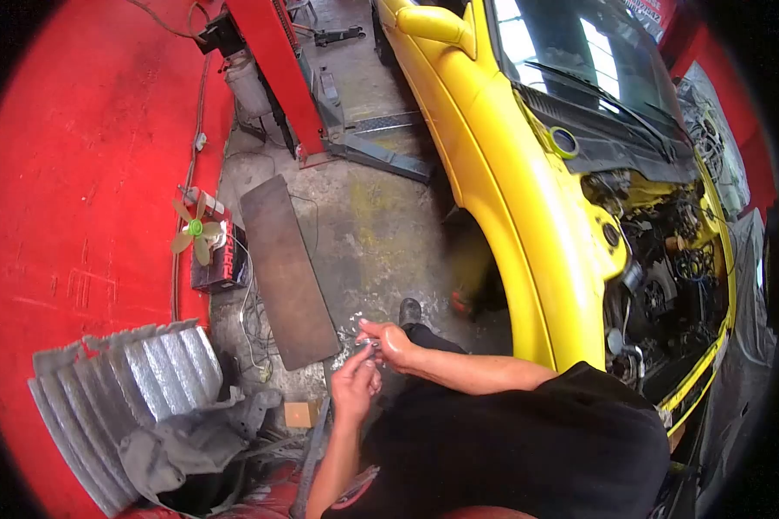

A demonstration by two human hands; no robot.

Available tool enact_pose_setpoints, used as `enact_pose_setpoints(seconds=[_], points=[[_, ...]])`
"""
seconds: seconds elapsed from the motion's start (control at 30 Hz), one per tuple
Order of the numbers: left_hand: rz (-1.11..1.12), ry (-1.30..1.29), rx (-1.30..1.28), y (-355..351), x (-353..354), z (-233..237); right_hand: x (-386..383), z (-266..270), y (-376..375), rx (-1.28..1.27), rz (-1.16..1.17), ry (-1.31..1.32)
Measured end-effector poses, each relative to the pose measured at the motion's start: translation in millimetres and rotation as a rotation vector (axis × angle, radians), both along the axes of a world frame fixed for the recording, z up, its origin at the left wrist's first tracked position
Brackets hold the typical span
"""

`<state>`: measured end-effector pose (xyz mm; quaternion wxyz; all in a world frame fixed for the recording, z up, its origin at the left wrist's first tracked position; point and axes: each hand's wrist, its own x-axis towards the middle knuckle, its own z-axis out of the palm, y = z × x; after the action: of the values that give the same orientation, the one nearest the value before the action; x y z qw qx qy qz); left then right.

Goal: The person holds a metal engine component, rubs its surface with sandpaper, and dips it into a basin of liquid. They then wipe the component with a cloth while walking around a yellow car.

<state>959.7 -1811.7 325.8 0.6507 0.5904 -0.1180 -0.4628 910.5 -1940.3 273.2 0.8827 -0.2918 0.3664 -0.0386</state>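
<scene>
My left hand [355,383] and my right hand [392,346] meet in front of my body, close to the front wheel opening of a yellow car [502,190]. Both are closed, with the fingers bent in towards each other. Between the fingertips is a small grey piece [373,344], too small and too covered for me to tell its kind. Below the hands shows a dark shoe [410,310] on the concrete floor.
A brown board [287,272] lies on the floor ahead. By the red wall stand a green-hubbed fan [196,228], a corrugated silver sheet [147,372] and a small cardboard box [300,414]. A red lift post [277,78] rises beyond. The car's engine bay [658,277] is exposed at right.
</scene>
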Motion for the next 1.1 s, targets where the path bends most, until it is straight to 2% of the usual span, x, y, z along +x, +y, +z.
enact_pose_setpoints(seconds=[0.03,0.1,0.13,0.17,0.2,0.3,0.33,0.43,0.47,0.57,0.6,0.7,0.8,0.9,0.93,1.03,1.07,1.1], points=[[0.004,0.172,-0.104,-24,23,2,17,-2,-20,-0.001,0.031,-0.006],[0.000,0.129,-0.074,-72,64,6,68,0,-74,-0.032,0.076,-0.055],[-0.004,0.078,-0.070,-88,89,8,91,5,-92,-0.178,0.073,-0.006],[0.000,0.042,-0.064,-103,109,7,111,10,-111,-0.061,0.070,-0.084],[0.009,0.011,-0.086,-123,126,7,131,14,-126,-0.057,0.068,-0.099],[-0.038,-0.549,0.165,-179,172,22,175,32,-184,-0.080,0.070,-0.051],[-0.058,-0.879,0.095,-207,186,26,190,36,-206,-0.086,0.064,-0.029],[-0.196,-1.047,0.074,-278,242,19,235,24,-278,-0.076,0.025,0.027],[-0.244,-0.996,0.032,-304,264,15,250,20,-300,-0.052,-0.023,0.047],[-0.414,-0.290,0.089,-377,340,2,294,10,-369,-0.028,-0.151,0.027],[-0.408,-0.080,0.024,-403,359,2,311,10,-391,-0.024,-0.198,0.005],[-0.446,0.390,-0.079,-473,403,14,339,15,-444,0.024,-0.329,-0.011],[-0.589,0.278,0.034,-536,435,17,361,28,-497,0.010,-0.472,-0.014],[-0.767,-1.073,-0.148,-607,450,4,378,11,-553,0.042,-0.556,0.012],[-0.933,-1.412,-0.066,-635,458,10,387,-9,-572,0.049,-0.568,0.030],[-0.995,-1.516,-0.082,-711,471,-5,409,-44,-631,0.146,-0.636,0.039],[-0.966,-1.174,0.008,-739,471,-9,411,-45,-653,0.105,-0.612,0.044],[-0.927,-0.839,0.106,-765,473,-10,415,-41,-678,0.245,-0.660,0.070]])
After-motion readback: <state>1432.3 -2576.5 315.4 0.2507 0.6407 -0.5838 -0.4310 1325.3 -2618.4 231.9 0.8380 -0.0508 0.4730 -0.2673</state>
